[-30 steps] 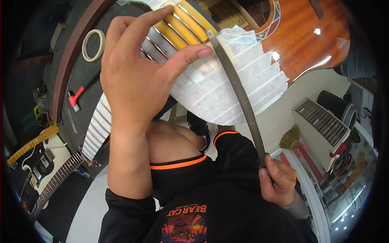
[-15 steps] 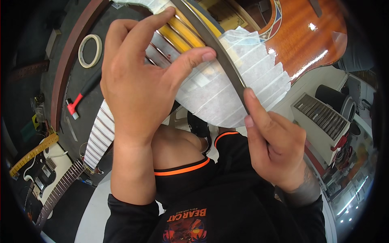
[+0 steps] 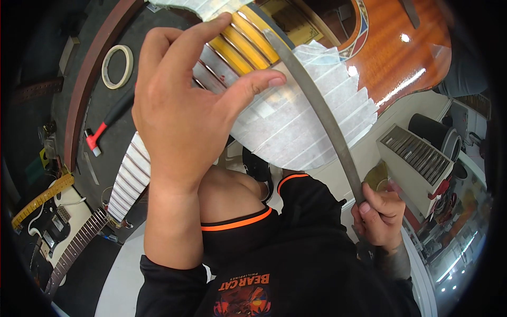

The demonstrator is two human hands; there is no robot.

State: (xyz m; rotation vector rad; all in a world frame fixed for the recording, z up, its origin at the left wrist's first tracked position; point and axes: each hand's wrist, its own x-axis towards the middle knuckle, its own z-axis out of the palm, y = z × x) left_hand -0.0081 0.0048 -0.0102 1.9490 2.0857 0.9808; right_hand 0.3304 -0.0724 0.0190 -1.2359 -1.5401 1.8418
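An acoustic guitar with a glossy orange-brown body (image 3: 393,53) lies across my lap, its top partly covered by strips of whitish masking tape (image 3: 301,134). Metal frets cross the fretboard, with yellow strips (image 3: 253,50) between some of them. My left hand (image 3: 177,105) rests over the fretboard, thumb and index finger spread wide; its other fingers are bent and partly hidden. In my right hand (image 3: 381,214) is the near end of a long, flat grey metal file (image 3: 330,124). The file slants over the taped body, its far tip at the yellow-stripped frets.
On the dark bench at left are a tape roll (image 3: 128,68), a red-headed hammer (image 3: 93,141) and a curved brown wooden edge (image 3: 79,105). An electric guitar (image 3: 68,208) lies at lower left. A box of metal tools (image 3: 414,153) stands at right, near a glass case.
My right hand has pulled the file back toward me and to the lower right, bringing its far tip into view over the frets. My left hand has hardly moved.
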